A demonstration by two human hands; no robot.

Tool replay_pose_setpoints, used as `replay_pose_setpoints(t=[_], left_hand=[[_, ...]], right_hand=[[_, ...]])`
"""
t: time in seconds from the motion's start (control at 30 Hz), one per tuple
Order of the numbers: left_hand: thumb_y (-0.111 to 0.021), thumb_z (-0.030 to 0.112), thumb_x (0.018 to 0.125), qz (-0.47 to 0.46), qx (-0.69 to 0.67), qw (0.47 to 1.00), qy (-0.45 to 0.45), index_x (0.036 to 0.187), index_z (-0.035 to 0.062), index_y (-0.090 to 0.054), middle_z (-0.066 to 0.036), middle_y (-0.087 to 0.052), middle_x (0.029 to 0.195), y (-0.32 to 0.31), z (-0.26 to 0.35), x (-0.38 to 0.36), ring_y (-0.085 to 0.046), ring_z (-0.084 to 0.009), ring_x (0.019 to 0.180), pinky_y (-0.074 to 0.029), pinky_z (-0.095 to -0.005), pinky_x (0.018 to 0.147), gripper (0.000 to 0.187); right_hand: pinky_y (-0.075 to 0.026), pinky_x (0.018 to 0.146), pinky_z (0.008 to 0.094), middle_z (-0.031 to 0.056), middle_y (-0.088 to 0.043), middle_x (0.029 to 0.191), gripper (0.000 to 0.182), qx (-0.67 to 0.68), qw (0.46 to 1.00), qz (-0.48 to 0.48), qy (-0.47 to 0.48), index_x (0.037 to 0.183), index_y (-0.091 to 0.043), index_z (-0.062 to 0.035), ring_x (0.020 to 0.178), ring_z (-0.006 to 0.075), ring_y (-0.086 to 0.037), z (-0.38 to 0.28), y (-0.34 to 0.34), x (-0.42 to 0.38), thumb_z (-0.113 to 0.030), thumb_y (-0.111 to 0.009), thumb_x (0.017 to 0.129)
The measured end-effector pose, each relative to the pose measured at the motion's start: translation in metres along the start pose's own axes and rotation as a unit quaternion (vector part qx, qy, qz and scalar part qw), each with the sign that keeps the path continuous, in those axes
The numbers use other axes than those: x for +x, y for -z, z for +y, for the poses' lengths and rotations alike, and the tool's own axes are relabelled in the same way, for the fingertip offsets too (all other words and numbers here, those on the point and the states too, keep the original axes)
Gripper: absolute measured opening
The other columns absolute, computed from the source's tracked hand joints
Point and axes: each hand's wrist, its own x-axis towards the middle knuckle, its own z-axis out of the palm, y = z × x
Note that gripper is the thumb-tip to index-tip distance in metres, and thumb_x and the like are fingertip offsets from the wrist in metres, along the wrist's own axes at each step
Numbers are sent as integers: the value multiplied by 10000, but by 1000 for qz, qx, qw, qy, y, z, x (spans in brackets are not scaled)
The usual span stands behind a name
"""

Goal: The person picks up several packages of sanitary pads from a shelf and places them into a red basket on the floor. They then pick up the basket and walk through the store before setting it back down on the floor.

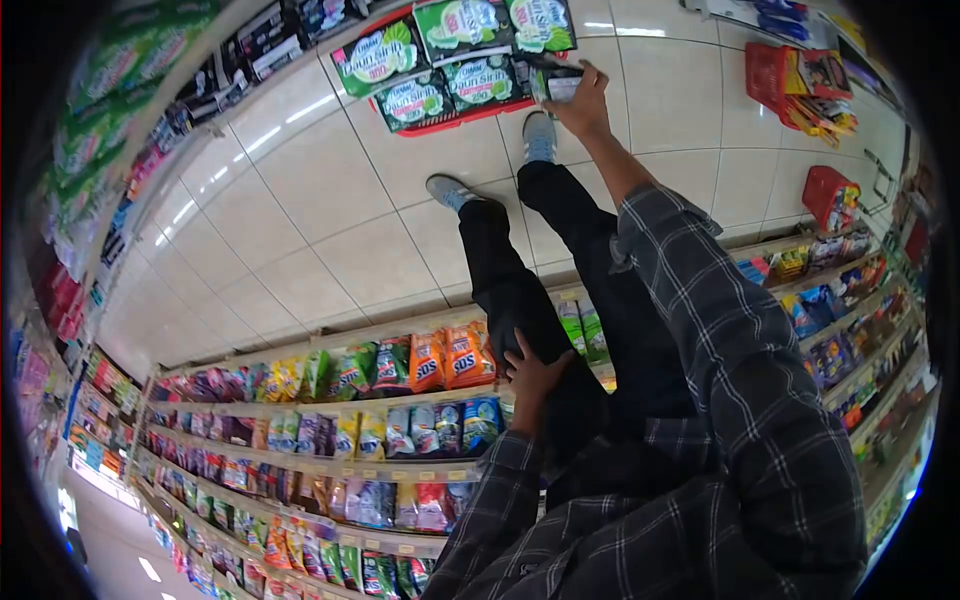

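Observation:
My right hand (585,102) grips the end of a dark packet with a pale label (562,88), at the right side of a red basket (470,119) on the floor. Several green, white and black packets lettered "Daun Sirih" (480,82) fill that basket, some standing above its rim. Part of the gripped packet is hidden by my fingers and the neighbouring packs. Lower down, my left hand (535,375) rests on my trouser leg (560,400) with fingers spread, holding nothing. My shoes (540,137) are just in front of the basket.
Shelves of bagged goods such as orange SOS pouches (467,355) run close behind and beside me. Another shelf with green packs (125,120) stands at left. Red baskets of goods (768,85) sit on the tiled floor (300,200) to the right.

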Motion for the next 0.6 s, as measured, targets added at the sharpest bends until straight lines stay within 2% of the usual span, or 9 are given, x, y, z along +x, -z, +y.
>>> replay_pose_setpoints(t=[0.07, 0.13, 0.3, 0.4, 0.5, 0.6], left_hand=[[-742, 720, 652, -4, -20, 1000, 5, 1569, 263, 84, -359, -132, 1553, -10, 4, -1, -301, -574, 1363, -396, -589, 1044, 1316], [-745, 715, 651, -7, -34, 999, 3, 1570, 261, 80, -369, -136, 1545, -16, 2, -6, -303, -580, 1358, -409, -588, 1030, 1316], [-753, 707, 650, 3, -46, 999, -2, 1570, 246, 60, -405, -140, 1520, -18, 11, -5, -303, -607, 1341, -416, -599, 1015, 1311], [-773, 705, 629, -38, -60, 997, 18, 1562, 229, 104, -415, -78, 1527, -11, 10, -6, -201, -585, 1402, -362, -575, 1081, 1366], [-764, 698, 644, -3, -68, 998, -4, 1569, 237, 55, -423, -139, 1507, -19, 4, -3, -282, -637, 1333, -398, -604, 1031, 1319], [-774, 691, 638, -4, -65, 998, -2, 1567, 239, 66, -427, -118, 1512, -18, -1, -2, -251, -641, 1346, -379, -606, 1052, 1332]], right_hand=[[-495, 991, 491, 253, -269, 1390, 1048, 37, 997, 71, 13, 1413, -240, -76, 1151, 485, -526, 6, -20, 12, -208, -882, 595], [-494, 997, 486, 266, -234, 1376, 1075, 50, 993, 103, 24, 1410, -202, -48, 1146, 487, -523, 1, -19, 11, -204, -885, 594], [-515, 979, 459, 243, -259, 1302, 1063, 13, 994, 90, 54, 1395, -182, -6, 1175, 456, -478, 1, -10, 6, -203, -877, 615], [-514, 982, 455, 251, -261, 1307, 1068, 13, 995, 67, 75, 1400, -176, -7, 1209, 445, -444, -6, -13, 2, -207, -879, 621], [-507, 991, 454, 250, -269, 1311, 1086, 8, 991, 84, 105, 1405, -181, -6, 1222, 447, -444, -2, -20, 11, -236, -893, 618], [-492, 1010, 454, 253, -272, 1333, 1123, 22, 993, 69, 94, 1407, -198, -6, 1239, 436, -437, 0, -17, 9, -304, -922, 602]])
